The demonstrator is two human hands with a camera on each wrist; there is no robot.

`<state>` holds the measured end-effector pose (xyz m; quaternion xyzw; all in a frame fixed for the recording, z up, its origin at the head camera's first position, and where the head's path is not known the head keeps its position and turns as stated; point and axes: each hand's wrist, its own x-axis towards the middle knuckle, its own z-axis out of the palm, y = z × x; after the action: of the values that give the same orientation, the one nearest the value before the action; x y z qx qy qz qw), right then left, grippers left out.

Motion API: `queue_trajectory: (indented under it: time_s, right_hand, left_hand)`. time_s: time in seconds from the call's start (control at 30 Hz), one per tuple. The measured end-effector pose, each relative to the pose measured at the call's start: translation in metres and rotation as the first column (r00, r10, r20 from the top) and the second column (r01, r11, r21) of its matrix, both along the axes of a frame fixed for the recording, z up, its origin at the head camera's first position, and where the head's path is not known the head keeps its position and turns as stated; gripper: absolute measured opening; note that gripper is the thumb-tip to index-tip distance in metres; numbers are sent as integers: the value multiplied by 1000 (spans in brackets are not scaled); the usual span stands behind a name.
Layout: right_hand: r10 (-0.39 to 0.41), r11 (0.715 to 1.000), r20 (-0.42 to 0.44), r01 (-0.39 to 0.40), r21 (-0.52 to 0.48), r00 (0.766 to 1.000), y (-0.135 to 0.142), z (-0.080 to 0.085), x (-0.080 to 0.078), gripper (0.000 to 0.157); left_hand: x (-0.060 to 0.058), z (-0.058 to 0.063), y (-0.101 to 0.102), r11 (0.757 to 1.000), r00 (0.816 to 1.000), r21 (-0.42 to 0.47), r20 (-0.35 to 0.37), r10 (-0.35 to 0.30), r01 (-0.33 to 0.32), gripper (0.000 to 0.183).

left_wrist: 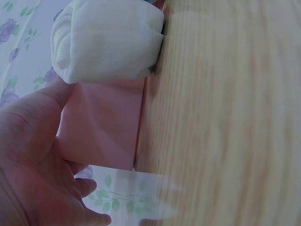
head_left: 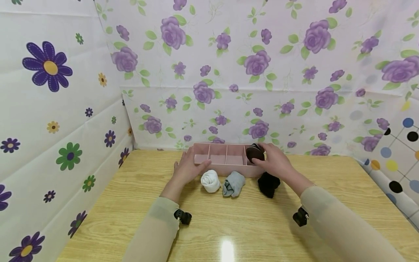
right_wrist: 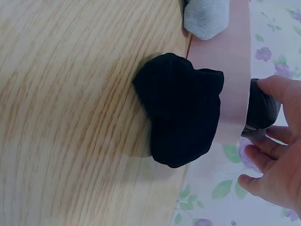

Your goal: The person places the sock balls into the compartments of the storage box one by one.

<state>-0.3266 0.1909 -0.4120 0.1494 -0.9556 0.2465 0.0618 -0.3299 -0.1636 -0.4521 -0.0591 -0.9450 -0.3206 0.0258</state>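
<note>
A pink divided box (head_left: pixel 216 169) stands on the table with its row of compartments facing up. My left hand (head_left: pixel 189 168) grips the box's left end, thumb over the front rim; in the left wrist view its other fingers (left_wrist: pixel 87 187) reach round the end wall. My right hand (head_left: pixel 276 160) pinches a dark brown balled-up sock (head_left: pixel 254 153) with pale stripes, in the rightmost compartment's opening. Along the box's front lie a white rolled sock (head_left: pixel 210 181), a grey balled sock (head_left: pixel 234 184) and a black balled sock (head_left: pixel 269 185), the black one below my right hand.
The wooden table (head_left: pixel 209 222) ends at a flowered cloth wall (head_left: pixel 229 105) close behind the box. Another patterned cloth (head_left: pixel 65 123) hangs along the left side. A dotted cloth (head_left: pixel 397 160) lies beyond the right edge.
</note>
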Motion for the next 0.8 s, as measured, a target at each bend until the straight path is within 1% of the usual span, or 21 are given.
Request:
queue_trajectory:
  time_s: [0.33, 0.5, 0.7, 0.8]
  right_hand:
    - [-15, 1000, 13, 15, 21, 1000, -2, -2, -3, 78]
    - [0, 1000, 9, -1, 21, 1000, -2, -3, -4, 77]
    - [15, 1000, 46, -16, 13, 999, -1, -3, -2, 81]
    - [21, 1000, 44, -22, 6, 999, 0, -1, -1, 83]
  left_hand:
    - [-3, -3, -2, 1000, 1000, -17, 0, 1, -1, 111]
    - [-4, -3, -3, 1000, 1000, -10, 2, -1, 1, 113]
    - [-2, -2, -2, 1000, 1000, -12, -3, -2, 2, 111]
    - [-2, -2, -2, 1000, 1000, -12, -3, 4, -4, 110]
